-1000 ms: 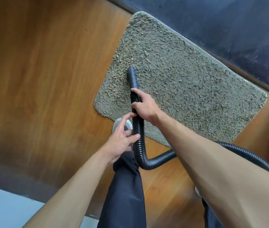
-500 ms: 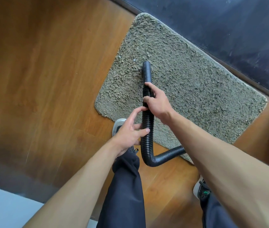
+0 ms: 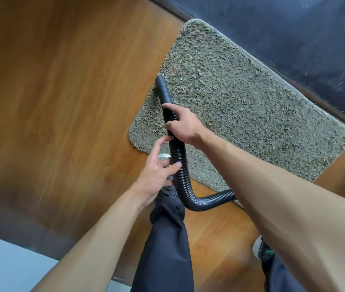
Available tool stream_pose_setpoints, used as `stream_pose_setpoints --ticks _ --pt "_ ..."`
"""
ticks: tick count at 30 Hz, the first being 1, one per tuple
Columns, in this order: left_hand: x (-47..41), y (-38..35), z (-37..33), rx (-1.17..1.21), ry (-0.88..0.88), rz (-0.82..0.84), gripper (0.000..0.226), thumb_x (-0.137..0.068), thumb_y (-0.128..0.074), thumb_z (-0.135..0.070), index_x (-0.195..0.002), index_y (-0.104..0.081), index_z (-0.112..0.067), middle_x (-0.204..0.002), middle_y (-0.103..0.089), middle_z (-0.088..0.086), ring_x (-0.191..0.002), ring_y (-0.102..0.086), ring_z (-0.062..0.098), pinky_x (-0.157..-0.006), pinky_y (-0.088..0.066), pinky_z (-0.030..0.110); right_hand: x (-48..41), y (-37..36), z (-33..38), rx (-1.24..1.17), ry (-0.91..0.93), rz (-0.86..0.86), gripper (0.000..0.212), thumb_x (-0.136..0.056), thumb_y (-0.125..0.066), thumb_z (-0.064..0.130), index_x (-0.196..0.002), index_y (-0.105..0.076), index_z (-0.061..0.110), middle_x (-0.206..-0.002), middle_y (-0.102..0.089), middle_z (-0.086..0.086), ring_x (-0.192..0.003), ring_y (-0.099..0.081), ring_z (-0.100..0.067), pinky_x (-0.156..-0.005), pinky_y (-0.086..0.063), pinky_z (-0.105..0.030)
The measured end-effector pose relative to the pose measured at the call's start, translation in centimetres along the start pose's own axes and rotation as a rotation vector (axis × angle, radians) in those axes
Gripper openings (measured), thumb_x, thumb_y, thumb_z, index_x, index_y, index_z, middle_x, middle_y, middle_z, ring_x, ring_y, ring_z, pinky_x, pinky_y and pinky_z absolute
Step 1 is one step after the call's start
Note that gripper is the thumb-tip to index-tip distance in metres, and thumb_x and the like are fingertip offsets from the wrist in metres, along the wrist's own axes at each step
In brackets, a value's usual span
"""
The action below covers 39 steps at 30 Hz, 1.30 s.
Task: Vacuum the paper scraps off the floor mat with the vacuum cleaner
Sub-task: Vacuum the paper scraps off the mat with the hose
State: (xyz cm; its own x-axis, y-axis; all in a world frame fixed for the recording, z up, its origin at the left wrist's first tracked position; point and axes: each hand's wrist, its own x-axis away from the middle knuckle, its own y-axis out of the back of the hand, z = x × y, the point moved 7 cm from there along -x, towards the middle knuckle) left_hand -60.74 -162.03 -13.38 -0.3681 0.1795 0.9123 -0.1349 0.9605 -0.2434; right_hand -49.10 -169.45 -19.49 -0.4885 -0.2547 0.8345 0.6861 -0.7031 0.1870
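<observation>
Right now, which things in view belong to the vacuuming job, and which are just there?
Job:
hose, gripped by both hands: right hand, left hand
nozzle, at the mat's left edge
mat
small pale scrap on the mat

Just there:
wood floor
dark wall
shoes
</observation>
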Motion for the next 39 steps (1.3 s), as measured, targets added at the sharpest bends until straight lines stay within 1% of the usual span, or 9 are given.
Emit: stream_pose_setpoints --ticks 5,11,17,21,23,28,32,35,39 --pt "0.2 0.7 -0.4 0.041 0.0 -0.016 0.063 -0.098 -0.055 0.001 -0.131 -0.04 -0.05 -0.117 -0.069 0.024 -0.116 -0.06 0.049 -0.098 -0.045 0.068 -1.0 -0.6 1.6 0.067 0.023 0.059 0.067 -0.084 -0.052 0.009 -0.147 -0.045 0.03 -0.134 -0.059 -0.009 -0.111 -0.061 -0.026 -0.1 -0.051 -0.042" --pt "0.0 -0.1 -1.0 -0.01 0.01 0.001 0.063 -0.097 -0.055 0.003 -0.13 -0.043 -0.05 -0.118 -0.067 0.027 -0.111 -0.063 0.047 -0.096 -0.049 0.064 -0.6 0.6 0.6 0.055 -0.009 0.011 0.065 -0.085 -0.054 0.008 -0.146 -0.047 0.029 -0.132 -0.061 -0.01 -0.111 -0.062 -0.026 -0.1 -0.051 -0.04" --pt "-0.7 -2.1 -1.7 -0.093 0.037 0.052 0.064 -0.097 -0.056 0.002 -0.128 -0.046 -0.052 -0.118 -0.066 0.027 -0.114 -0.063 0.044 -0.094 -0.049 0.067 0.5 3.6 -1.5 -0.067 -0.076 -0.096 0.069 -0.078 -0.056 0.015 -0.145 -0.048 0.03 -0.124 -0.064 -0.008 -0.104 -0.064 -0.025 -0.097 -0.054 -0.046" --pt "-0.9 -3.3 -2.2 -0.13 0.053 0.125 0.064 -0.097 -0.056 0.003 -0.136 -0.043 -0.046 -0.122 -0.062 0.031 -0.1 -0.064 0.032 -0.092 -0.05 0.066 1.5 4.8 -3.2 -0.189 -0.123 -0.153 0.068 -0.079 -0.055 0.015 -0.144 -0.048 0.032 -0.12 -0.063 -0.008 -0.095 -0.062 -0.02 -0.094 -0.055 -0.051" --pt "-1.0 -3.5 -2.0 -0.13 0.065 0.142 0.064 -0.096 -0.056 0.003 -0.136 -0.043 -0.046 -0.121 -0.063 0.031 -0.097 -0.064 0.031 -0.091 -0.051 0.065 1.9 4.9 -3.8 -0.22 -0.136 -0.158 0.065 -0.081 -0.056 0.013 -0.143 -0.048 0.032 -0.118 -0.062 -0.007 -0.092 -0.06 -0.018 -0.094 -0.054 -0.051" --pt "-0.7 -2.5 -0.4 -0.117 0.049 0.136 0.064 -0.096 -0.057 0.003 -0.135 -0.043 -0.045 -0.102 -0.068 0.017 -0.094 -0.065 0.029 -0.089 -0.052 0.061 2.3 3.4 -3.8 -0.194 -0.147 -0.108 0.07 -0.076 -0.057 0.019 -0.143 -0.047 0.038 -0.121 -0.064 -0.008 -0.102 -0.065 -0.025 -0.095 -0.054 -0.051" --pt "0.0 -1.1 0.7 -0.074 0.048 0.114 0.063 -0.097 -0.058 0.002 -0.131 -0.044 -0.049 -0.1 -0.067 0.017 -0.099 -0.063 0.033 -0.094 -0.047 0.066 2.1 1.4 -2.6 -0.134 -0.114 -0.051 0.072 -0.074 -0.057 0.02 -0.143 -0.047 0.035 -0.12 -0.066 -0.007 -0.103 -0.066 -0.025 -0.095 -0.054 -0.049" --pt "0.0 -0.3 0.6 -0.061 0.047 0.106 0.063 -0.096 -0.057 0.003 -0.127 -0.047 -0.051 -0.101 -0.067 0.019 -0.1 -0.063 0.035 -0.096 -0.043 0.071 1.8 1.0 -1.9 -0.131 -0.103 -0.059 0.065 -0.084 -0.056 0.011 -0.145 -0.046 0.032 -0.121 -0.064 -0.008 -0.1 -0.066 -0.023 -0.094 -0.056 -0.046" --pt "-0.5 -0.8 -0.2 -0.083 0.053 0.118 0.065 -0.096 -0.058 0.004 -0.134 -0.043 -0.046 -0.105 -0.067 0.021 -0.096 -0.065 0.032 -0.091 -0.049 0.069 1.6 1.7 -2.1 -0.129 -0.091 -0.077 0.065 -0.085 -0.056 0.01 -0.145 -0.046 0.031 -0.12 -0.065 -0.009 -0.1 -0.066 -0.025 -0.092 -0.056 -0.048"
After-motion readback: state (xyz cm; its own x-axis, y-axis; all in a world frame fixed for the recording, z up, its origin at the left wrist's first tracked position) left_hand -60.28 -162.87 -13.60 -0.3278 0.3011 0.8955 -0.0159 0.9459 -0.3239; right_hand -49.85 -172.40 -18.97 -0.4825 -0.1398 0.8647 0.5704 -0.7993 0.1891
